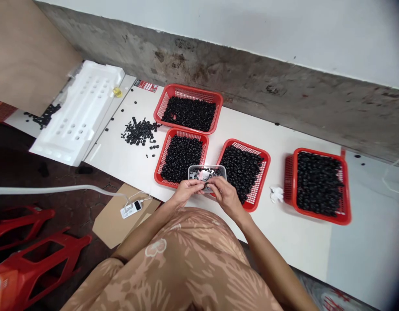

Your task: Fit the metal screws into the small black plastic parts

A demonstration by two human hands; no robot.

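My left hand (187,190) and my right hand (224,192) meet at the table's near edge, fingers pinched together on a small black part (206,185) between them. Just beyond the fingertips sits a small clear plastic box (207,172) with a few black pieces in it. It rests between two red baskets (181,156) (244,167) heaped with small black ring-shaped parts.
Two more red baskets of black parts stand at the back (188,109) and at the right (319,185). Loose black parts (140,131) lie on the white table (296,242). A white foam tray (79,113), a crumpled white scrap (276,194), red stools (30,255) and a charger (132,208) are nearby.
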